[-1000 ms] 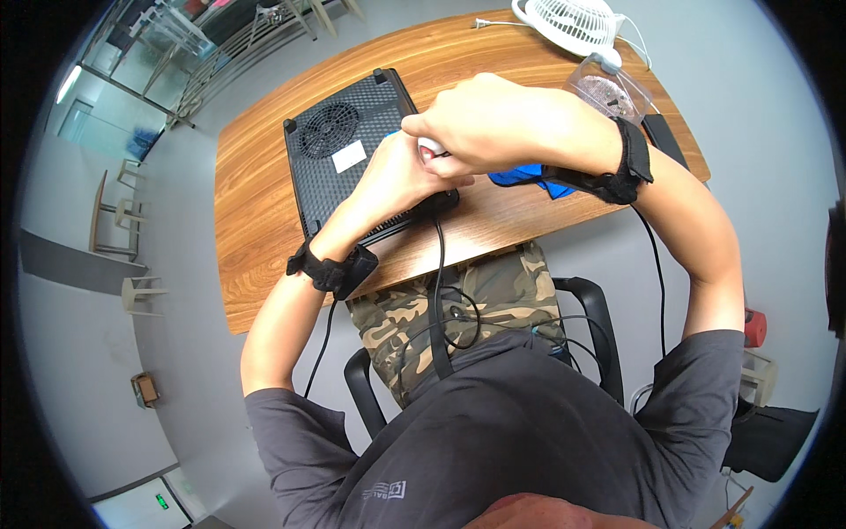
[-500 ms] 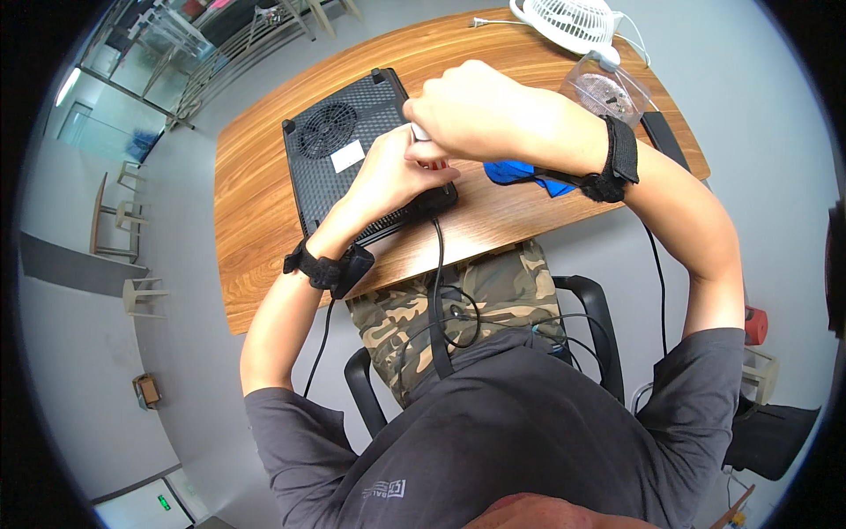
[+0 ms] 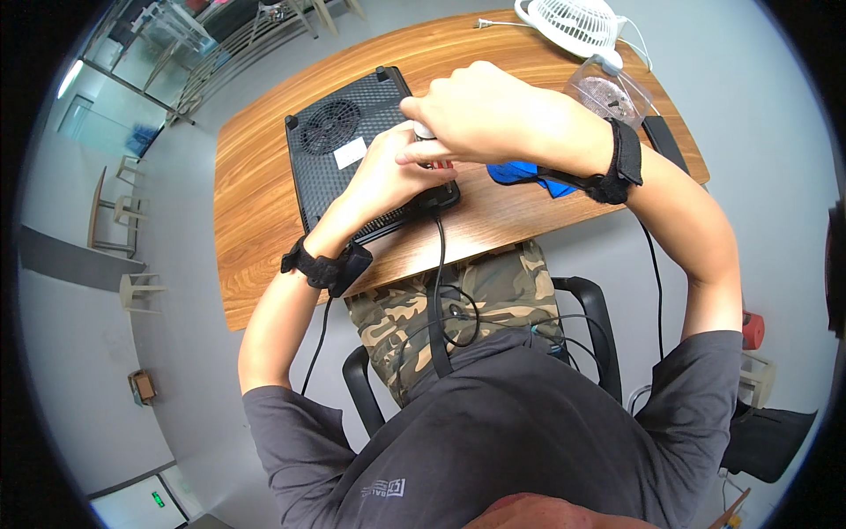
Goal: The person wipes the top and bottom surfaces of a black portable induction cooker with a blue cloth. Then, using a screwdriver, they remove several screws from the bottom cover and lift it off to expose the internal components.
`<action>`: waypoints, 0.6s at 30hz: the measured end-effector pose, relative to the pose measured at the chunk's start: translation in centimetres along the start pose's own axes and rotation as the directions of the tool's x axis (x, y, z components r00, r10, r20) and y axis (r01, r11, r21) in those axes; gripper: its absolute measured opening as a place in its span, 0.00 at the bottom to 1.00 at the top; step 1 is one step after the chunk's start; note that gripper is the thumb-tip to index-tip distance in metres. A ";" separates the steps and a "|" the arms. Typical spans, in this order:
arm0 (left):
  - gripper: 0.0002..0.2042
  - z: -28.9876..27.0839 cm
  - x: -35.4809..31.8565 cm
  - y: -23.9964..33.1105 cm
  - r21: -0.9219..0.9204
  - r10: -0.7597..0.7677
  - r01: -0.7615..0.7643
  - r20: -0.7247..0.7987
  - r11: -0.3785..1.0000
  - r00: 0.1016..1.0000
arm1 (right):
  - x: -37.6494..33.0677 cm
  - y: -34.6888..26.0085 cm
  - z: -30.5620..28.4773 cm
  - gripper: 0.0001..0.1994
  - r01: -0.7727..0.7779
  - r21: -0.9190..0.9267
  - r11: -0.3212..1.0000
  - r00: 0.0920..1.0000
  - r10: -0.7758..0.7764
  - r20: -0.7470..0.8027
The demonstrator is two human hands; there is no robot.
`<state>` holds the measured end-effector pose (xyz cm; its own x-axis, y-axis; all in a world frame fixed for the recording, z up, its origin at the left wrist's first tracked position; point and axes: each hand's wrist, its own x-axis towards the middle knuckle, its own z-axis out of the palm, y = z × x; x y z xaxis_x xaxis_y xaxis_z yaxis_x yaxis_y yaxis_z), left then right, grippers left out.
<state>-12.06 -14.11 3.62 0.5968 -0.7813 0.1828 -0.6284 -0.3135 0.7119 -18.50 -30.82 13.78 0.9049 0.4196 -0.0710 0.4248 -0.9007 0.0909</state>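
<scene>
Both hands sit together over the black perforated plastic cooling pad (image 3: 352, 159) on the wooden bench (image 3: 256, 203). Right hand (image 3: 480, 110) is clamped on a small grey-tipped tool (image 3: 426, 132). Left hand (image 3: 388, 176) is directly beneath; can't tell its grip.

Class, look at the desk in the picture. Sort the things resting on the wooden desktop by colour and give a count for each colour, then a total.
Black: 2, the vented appliance base and a flat slab.
White: 1, the small fan.
Blue: 1, a blue item.
Clear: 1, a plastic container.
Total: 5.
</scene>
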 end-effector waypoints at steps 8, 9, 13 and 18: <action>0.21 -0.8 -0.5 3.5 0.053 -0.104 0.101 0.051 0.993 0.993 | -1.5 1.5 0.2 0.14 0.218 0.193 0.957 0.976 -0.216 -0.029; 0.22 -0.9 -0.6 3.6 0.029 -0.105 0.103 0.078 0.994 0.991 | -1.6 1.6 0.0 0.15 0.257 0.212 0.943 0.966 -0.258 -0.019; 0.22 -0.2 -0.2 2.1 0.016 -0.048 0.048 0.047 0.999 0.998 | -2.1 1.3 0.8 0.17 0.241 0.217 0.946 0.968 -0.218 -0.122; 0.18 0.0 0.0 1.1 0.090 -0.128 0.123 0.051 0.988 0.990 | -0.7 0.4 1.2 0.19 0.105 0.016 0.994 0.983 -0.101 -0.154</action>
<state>-12.77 -14.47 4.39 0.6461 -0.7613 0.0547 -0.5923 -0.4548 0.6651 -19.01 -31.68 12.64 0.8505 0.5206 0.0744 0.5167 -0.8536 0.0668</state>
